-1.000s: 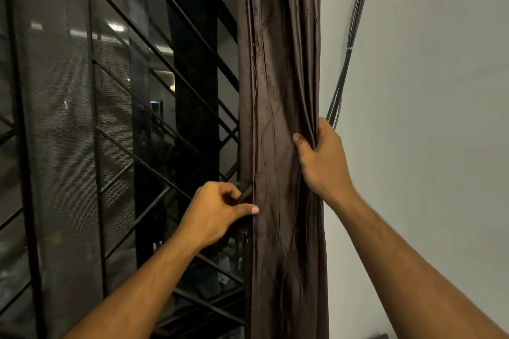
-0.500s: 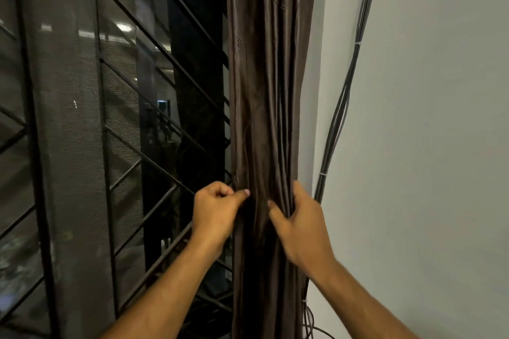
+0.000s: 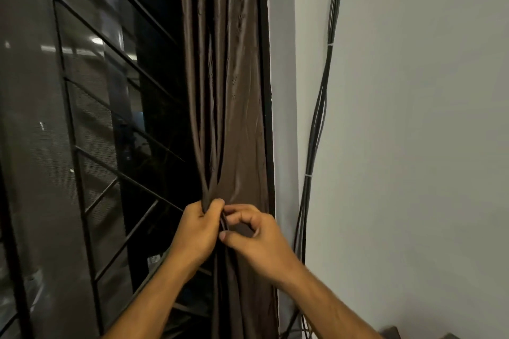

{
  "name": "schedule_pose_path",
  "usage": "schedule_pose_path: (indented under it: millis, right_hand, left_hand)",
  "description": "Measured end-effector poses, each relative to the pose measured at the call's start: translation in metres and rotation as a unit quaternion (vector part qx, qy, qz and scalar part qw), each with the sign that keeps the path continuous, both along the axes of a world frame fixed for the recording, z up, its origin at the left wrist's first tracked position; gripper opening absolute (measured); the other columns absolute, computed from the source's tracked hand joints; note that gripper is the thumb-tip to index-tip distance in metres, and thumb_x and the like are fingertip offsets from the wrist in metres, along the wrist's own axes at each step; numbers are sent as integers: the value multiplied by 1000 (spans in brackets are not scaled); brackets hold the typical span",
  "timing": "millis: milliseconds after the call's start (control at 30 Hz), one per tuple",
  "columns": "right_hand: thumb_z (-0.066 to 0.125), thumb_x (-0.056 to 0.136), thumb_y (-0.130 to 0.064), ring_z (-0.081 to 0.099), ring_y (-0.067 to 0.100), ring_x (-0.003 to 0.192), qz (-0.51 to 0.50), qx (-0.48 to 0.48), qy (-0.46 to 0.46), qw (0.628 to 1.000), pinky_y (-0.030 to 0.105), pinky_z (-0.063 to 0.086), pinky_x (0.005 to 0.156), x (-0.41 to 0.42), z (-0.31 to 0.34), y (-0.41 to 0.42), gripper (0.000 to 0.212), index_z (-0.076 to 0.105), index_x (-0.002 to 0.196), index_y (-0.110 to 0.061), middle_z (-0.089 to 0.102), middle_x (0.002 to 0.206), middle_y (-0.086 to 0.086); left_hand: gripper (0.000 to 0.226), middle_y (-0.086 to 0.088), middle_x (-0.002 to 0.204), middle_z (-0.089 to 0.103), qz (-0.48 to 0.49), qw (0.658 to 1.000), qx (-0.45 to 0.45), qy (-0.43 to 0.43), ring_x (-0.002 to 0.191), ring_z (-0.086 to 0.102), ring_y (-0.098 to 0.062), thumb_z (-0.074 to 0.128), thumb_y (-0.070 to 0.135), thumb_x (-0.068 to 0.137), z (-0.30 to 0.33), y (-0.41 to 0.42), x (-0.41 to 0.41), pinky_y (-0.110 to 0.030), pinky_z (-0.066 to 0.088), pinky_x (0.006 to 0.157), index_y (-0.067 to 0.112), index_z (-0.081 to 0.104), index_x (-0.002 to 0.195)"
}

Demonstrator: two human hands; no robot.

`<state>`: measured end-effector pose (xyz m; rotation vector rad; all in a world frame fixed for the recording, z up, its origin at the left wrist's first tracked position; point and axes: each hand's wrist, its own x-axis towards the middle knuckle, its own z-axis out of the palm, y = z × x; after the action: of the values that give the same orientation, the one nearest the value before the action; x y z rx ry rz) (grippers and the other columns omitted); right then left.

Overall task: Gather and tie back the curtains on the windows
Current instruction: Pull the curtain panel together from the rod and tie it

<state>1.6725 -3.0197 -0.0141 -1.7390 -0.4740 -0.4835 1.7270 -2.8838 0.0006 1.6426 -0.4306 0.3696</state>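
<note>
The brown curtain (image 3: 234, 118) hangs bunched against the window frame, left of the black cables (image 3: 316, 124) on the wall. Both hands have come together at its middle: the left hand (image 3: 197, 231) grips the gathered folds, while the right hand (image 3: 257, 237), earlier at the curtain's right edge, now pinches a narrow fold beside it.

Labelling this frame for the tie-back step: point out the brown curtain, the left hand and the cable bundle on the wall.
brown curtain (image 3: 242, 124): head view, on the smooth fold above the hands.
left hand (image 3: 197, 231): head view, back of the hand.
cable bundle (image 3: 319, 118): head view, mid-run against the wall.
</note>
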Motion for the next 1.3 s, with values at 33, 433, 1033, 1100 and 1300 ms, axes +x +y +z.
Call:
schedule_pose_path:
  millis: [33, 433, 1033, 1100, 1300]
  right_hand:
    - [74, 89, -7, 66, 3, 115, 7, 18, -2, 1000, 22, 50, 104, 0, 2, -2, 9, 79, 97, -8, 71, 121, -5]
    - [43, 106, -23, 65, 25, 119, 57, 215, 174, 959, 37, 50, 104, 78, 73, -57, 33, 67, 125, -11, 66, 136, 12]
    - [63, 95, 5, 75, 15, 93, 78, -89, 63, 991, 28, 61, 85, 75, 94, -20, 19, 73, 108, -5, 78, 98, 5]
    - [71, 94, -5, 71, 17, 101, 7, -126, -3, 992, 31, 58, 94, 72, 95, -12, 25, 64, 117, -8, 74, 107, 4]
    - [72, 94, -17, 68, 23, 103, -130, -141, -80, 978, 38, 57, 93, 64, 84, 2, 41, 51, 127, -7, 69, 115, 8]
  left_hand:
    - [30, 0, 75, 77, 7, 1000, 8, 7, 75, 73, -16, 55, 37, 93, 0, 3, 0, -29, 53, 65, 21, 76, 80]
    - [47, -21, 93, 71, -3, 996, 57, 74, 88, 70, -34, 49, 44, 101, 9, 9, -7, -33, 52, 70, 3, 72, 96]
    - [19, 12, 99, 73, 34, 995, 67, 73, 92, 67, -6, 53, 36, 100, 23, -5, -3, -26, 50, 74, 39, 70, 108]
    - [20, 2, 97, 75, 50, 994, 64, 67, 88, 70, -13, 52, 35, 100, 23, -9, -3, -31, 56, 76, 33, 70, 110]
    - [32, 9, 114, 67, 88, 994, 42, 45, 98, 64, -8, 55, 44, 97, 20, -15, 0, -32, 54, 84, 34, 57, 127]
